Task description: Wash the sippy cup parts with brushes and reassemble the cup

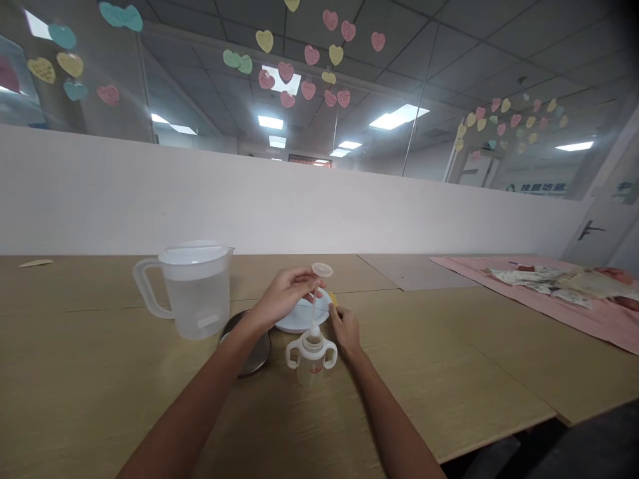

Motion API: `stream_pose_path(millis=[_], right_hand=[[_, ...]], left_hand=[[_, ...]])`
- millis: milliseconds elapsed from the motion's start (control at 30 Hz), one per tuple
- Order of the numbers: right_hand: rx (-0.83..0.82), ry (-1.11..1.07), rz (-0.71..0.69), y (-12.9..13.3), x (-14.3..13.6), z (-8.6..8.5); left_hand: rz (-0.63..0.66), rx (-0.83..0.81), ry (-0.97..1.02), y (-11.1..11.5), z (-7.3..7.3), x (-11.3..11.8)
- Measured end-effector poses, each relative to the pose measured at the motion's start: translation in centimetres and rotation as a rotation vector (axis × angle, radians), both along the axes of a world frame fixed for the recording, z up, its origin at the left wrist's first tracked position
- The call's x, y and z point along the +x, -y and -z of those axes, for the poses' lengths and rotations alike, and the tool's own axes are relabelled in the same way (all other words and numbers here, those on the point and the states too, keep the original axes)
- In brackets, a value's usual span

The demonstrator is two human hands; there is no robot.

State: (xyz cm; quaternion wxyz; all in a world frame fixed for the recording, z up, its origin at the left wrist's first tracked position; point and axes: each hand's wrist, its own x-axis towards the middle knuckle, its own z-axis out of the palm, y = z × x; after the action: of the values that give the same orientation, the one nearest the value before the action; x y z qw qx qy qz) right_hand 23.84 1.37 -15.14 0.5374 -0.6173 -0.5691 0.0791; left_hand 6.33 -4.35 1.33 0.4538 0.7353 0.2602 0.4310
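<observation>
My left hand (287, 293) pinches a clear straw piece (322, 270) with a round disc at its top and a white tip at its lower end. That tip hangs at the open mouth of a clear baby bottle (310, 370) with two white handles, standing upright on the table. Just behind the bottle is a white bowl (299, 318). My right hand (345, 327) is closed at the bowl's right side, on a thin yellow item (333, 299) that I cannot make out further.
A translucent lidded pitcher (200, 299) of water stands left of my hands. Beside it, a dark metal tray (257, 356) is partly under my left forearm. A pink cloth (539, 299) with crumpled fabric lies far right.
</observation>
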Motion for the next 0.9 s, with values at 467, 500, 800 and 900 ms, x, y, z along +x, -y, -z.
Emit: stream_pose_path(millis=[467, 500, 800, 900], right_hand=[[0.012, 0.03, -0.029, 0.1, -0.1, -0.1], [0.007, 0.029, -0.032, 0.1, -0.1, -0.1], [-0.006, 0.062, -0.017, -0.1, 0.0, 0.1], [-0.006, 0.054, -0.005, 0.0, 0.0, 0.2]], left_hand=[[0.121, 0.165, -0.351, 0.3, 1.1, 0.2], [0.12, 0.173, -0.358, 0.3, 1.1, 0.2], [0.111, 0.193, -0.376, 0.0, 1.3, 0.1], [0.135, 0.216, -0.396, 0.0, 1.2, 0.0]])
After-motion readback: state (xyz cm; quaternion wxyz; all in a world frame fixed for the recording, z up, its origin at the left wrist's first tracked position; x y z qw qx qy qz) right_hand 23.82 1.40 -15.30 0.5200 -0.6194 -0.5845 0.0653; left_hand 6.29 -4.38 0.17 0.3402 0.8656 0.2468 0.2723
